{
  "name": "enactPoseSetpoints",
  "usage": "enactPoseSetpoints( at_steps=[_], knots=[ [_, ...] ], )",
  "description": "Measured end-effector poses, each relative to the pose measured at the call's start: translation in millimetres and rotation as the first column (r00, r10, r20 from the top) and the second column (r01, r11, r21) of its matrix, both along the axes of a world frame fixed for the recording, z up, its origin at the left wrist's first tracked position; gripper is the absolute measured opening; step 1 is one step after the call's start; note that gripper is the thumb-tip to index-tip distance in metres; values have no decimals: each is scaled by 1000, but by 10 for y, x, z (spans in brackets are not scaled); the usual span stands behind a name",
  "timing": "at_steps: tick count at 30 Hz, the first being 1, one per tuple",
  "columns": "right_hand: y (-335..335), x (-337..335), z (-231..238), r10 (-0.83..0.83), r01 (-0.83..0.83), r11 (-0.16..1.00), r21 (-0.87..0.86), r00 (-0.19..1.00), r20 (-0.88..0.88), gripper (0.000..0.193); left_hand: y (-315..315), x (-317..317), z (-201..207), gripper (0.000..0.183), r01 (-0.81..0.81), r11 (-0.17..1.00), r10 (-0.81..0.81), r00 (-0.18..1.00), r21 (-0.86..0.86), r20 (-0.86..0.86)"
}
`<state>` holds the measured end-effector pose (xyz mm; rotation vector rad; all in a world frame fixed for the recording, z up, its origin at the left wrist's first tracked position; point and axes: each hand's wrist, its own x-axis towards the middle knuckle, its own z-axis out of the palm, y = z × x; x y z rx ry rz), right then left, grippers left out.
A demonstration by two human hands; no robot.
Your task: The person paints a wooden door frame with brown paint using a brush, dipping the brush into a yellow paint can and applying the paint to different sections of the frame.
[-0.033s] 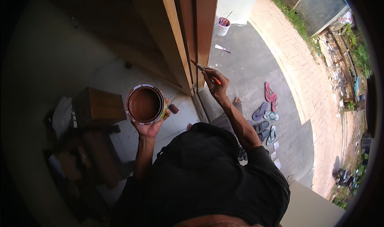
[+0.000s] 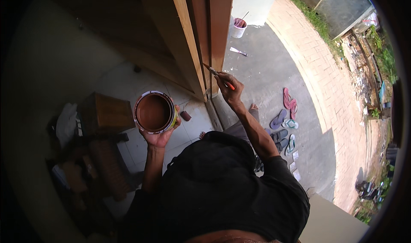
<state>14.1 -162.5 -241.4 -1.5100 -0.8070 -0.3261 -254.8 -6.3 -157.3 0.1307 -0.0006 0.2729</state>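
My left hand (image 2: pixel 159 137) is wrapped round the underside and right side of a round paint can (image 2: pixel 175 115), held up with its mouth toward me. Reddish-brown paint (image 2: pixel 153 112) shows inside. In my right hand (image 2: pixel 231 91) is a paintbrush (image 2: pixel 213 71) with an orange-red handle end, gripped by the fingers. Its bristle tip points up and left at the reddish-brown door frame (image 2: pixel 218 33), in or beside the dark groove; whether it touches cannot be told. Left of the frame stands a wooden door (image 2: pixel 185 24) with a paler edge.
A brown wooden box (image 2: pixel 109 113) stands at left by a dark brown roller-like piece (image 2: pixel 185 116) on the white tiles (image 2: pixel 171 145). Outside lie several sandals (image 2: pixel 278 119), a scraper (image 2: pixel 238 51) and a white bucket (image 2: pixel 238 29) holding a stick. A raised threshold (image 2: pixel 213 114) divides the floors.
The paint can and my left hand have shifted very slightly left. My right hand with the paintbrush has also moved a touch to the left along the frame.
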Motion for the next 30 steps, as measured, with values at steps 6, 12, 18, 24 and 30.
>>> enactPoseSetpoints(
  at_steps=[6, 12, 18, 24, 30],
  knots=[
    [179, 333, 429, -38, 37, 999, 7, 953, 301, 25, -10, -68, -1, 86, -18, 1000, 18, 1000, -1, -20],
    [177, 216, 1175, -170, 108, 983, 148, 842, 512, 24, 6, -123, 25, 86, -55, 997, 54, 998, -53, -11],
    [203, 302, 300, 11, 4, 999, -35, 901, 434, 29, 11, -106, 65, 85, -52, 998, 51, 998, -43, -27],
    [73, 237, -433, 108, -35, 966, -257, 954, 279, 27, 30, -129, 50, 86, -30, 999, 33, 998, 43, -60],
    [141, 254, 6, 75, 2, 975, -223, 939, 334, 24, -4, -137, 43, 88, -31, 998, 33, 999, 48, -35]
  ],
)
